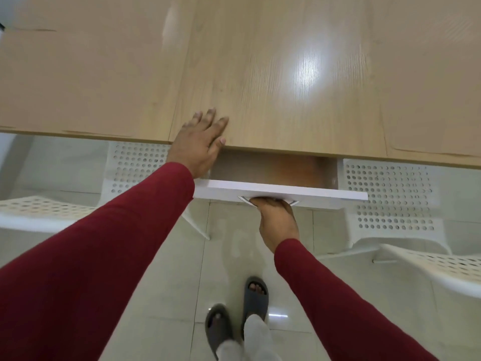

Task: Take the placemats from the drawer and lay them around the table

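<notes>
A light wooden table (pixel 286 74) fills the upper half of the head view. Under its near edge a drawer with a white front (pixel 281 192) stands partly pulled out. Its brown inside (pixel 273 169) shows in shadow, and I cannot make out any placemats in it. My right hand (pixel 277 217) grips the metal drawer handle (pixel 268 200) from below. My left hand (pixel 201 142) lies flat on the table's edge, fingers spread, just left of the drawer, holding nothing.
Two white perforated chairs flank the drawer: one to the left (pixel 135 162), one to the right (pixel 390 199). Pale floor tiles (pixel 234 256) lie below, with my feet in grey sandals (pixel 234 313) between the chairs.
</notes>
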